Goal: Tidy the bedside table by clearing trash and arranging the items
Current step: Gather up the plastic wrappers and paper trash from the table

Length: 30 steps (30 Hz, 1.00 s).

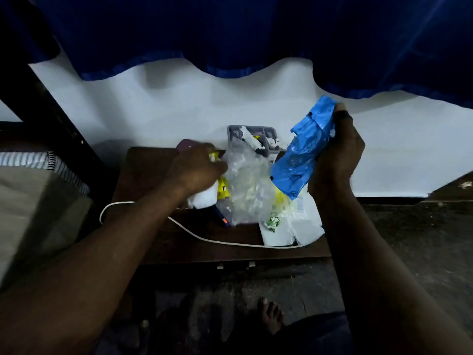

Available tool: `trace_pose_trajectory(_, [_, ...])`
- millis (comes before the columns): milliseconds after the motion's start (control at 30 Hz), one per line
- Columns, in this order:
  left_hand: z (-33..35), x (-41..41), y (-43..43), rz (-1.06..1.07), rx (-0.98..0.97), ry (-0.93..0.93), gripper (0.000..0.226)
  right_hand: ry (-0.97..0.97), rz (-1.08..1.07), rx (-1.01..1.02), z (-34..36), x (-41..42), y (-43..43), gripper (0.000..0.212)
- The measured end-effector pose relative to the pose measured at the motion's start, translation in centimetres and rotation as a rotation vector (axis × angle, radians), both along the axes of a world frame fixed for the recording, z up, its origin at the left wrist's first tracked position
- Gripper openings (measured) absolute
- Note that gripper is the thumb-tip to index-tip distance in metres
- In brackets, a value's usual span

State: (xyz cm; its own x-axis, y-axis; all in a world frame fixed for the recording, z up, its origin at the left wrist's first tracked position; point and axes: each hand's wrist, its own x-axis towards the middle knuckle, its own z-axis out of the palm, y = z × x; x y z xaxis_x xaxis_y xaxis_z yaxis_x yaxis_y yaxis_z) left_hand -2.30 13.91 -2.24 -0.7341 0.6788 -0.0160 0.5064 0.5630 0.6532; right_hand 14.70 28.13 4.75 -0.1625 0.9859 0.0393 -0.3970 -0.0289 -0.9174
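My right hand (336,155) grips a crumpled blue plastic wrapper (299,152) and holds it up above the right side of the dark wooden bedside table (153,170). My left hand (195,167) grips a clear plastic bag (247,185) at its left edge, over the middle of the table. Yellow wrappers (222,189) and a white crumpled piece (202,199) lie under that hand. A white and green wrapper (289,221) lies at the table's front right. A grey organiser (252,138) stuffed with paper scraps stands at the back.
A white cable (210,240) loops across the table's front. A purple object (185,144) sits behind my left hand. A bed with a striped sheet (38,160) is at the left. A blue curtain (256,34) hangs above. My bare foot (271,317) is on the floor below.
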Motion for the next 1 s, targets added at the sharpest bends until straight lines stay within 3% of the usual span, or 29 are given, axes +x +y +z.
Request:
trace_pose_trajectory(133, [2.5, -0.8, -0.6, 0.123, 0.168, 0.007, 0.019, -0.085, 0.003, 0.003, 0.2, -0.2, -0.2, 0.053])
trace_pose_trajectory(267, [3.9, -0.8, -0.9, 0.181, 0.334, -0.087, 0.031, -0.133, 0.069, 0.007, 0.0, -0.4, -0.4, 0.041])
trace_pose_trajectory(367, [4.0, -0.5, -0.6, 0.22, 0.401, -0.207, 0.054, -0.144, 0.074, -0.03, -0.2, -0.6, -0.8, 0.04])
trace_pose_trajectory(467, [3.7, -0.6, -0.4, 0.289, 0.528, -0.41, 0.039, -0.137, 0.031, -0.083, -0.2, -0.6, -0.8, 0.046])
trace_pose_trajectory(667, [3.7, 0.7, 0.2, 0.376, 0.744, -0.633, 0.016, 0.078, 0.093, -0.347, -0.6, -0.1, -0.9, 0.032])
trace_pose_trajectory(800, [3.4, 1.8, 1.1, 0.387, 0.833, -0.709, 0.031, 0.202, 0.237, -0.463, -1.0, -0.4, -1.7, 0.035])
trace_pose_trajectory(900, [3.5, 2.9, 1.8, 0.354, 0.852, -0.792, 0.044, 0.058, 0.279, -0.458, -1.8, -0.8, -2.2, 0.027])
trace_pose_trajectory(1000, [3.7, 4.4, 2.4, 0.298, 0.916, -0.805, 0.039, -0.04, 0.106, -0.398, -2.7, -1.5, -3.4, 0.015])
